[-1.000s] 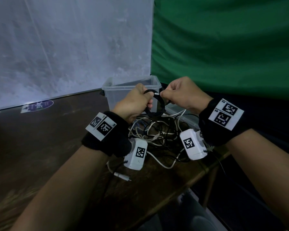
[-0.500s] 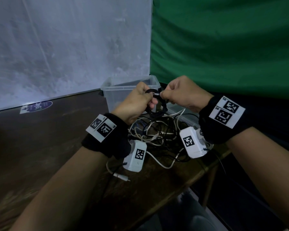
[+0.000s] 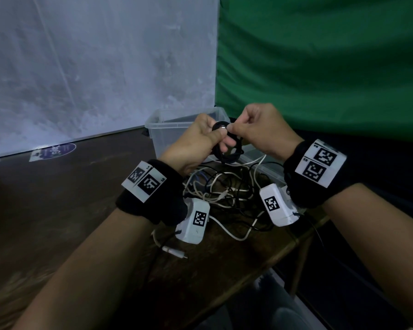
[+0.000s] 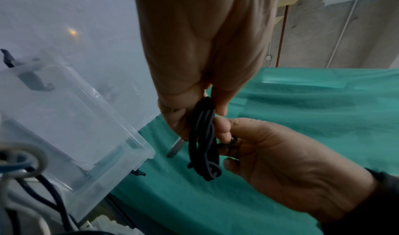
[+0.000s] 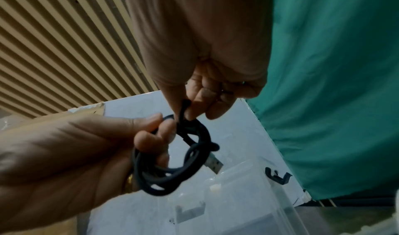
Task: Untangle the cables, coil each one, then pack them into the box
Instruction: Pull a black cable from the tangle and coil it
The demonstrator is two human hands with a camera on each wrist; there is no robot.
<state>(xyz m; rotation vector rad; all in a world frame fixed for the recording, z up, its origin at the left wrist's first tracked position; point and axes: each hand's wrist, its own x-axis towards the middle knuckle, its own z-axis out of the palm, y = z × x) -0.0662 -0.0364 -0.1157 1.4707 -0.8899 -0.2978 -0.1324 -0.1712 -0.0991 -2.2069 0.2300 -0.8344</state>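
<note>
left hand point(image 3: 196, 141) fingers curled gripping black cable coil point(image 5: 172, 161) | right hand point(image 3: 260, 129) fingers pinching its end

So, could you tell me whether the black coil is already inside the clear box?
No, both hands hold the black coil in the air in front of the clear box.

A green cloth point(image 3: 320, 55) hung beside a pale backdrop point(image 3: 93, 67) behind my dark wooden table point(image 3: 45, 210), sticker point(image 3: 54, 151) at its far edge.

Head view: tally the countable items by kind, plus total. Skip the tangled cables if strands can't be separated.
Hands: 2 (left hand, right hand)
Coiled black cable: 1
Clear plastic box: 1
White tagged wrist cameras: 2
Total: 6
</note>
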